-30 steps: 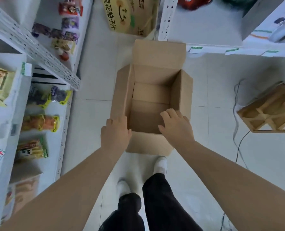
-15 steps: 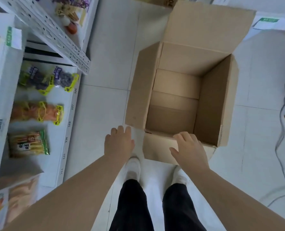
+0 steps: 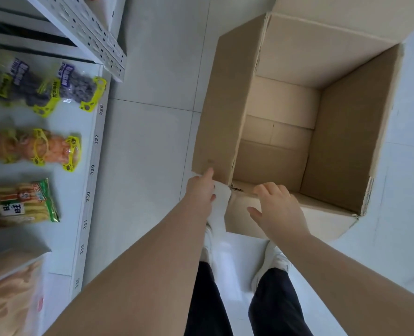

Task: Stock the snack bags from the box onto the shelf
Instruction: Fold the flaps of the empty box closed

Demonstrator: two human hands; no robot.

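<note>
While open box point(image 3: 286, 122) sits floorward, right hand point(image 3: 277, 209) at near rim

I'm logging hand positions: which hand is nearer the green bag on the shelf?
Left. The left hand is by the box's near-left corner, on the green bag's side; the right hand lies farther right.

I read 326, 327, 329, 330, 331, 333 down the shelf edge point(image 3: 93, 166) at left; bag print is illegible.
</note>
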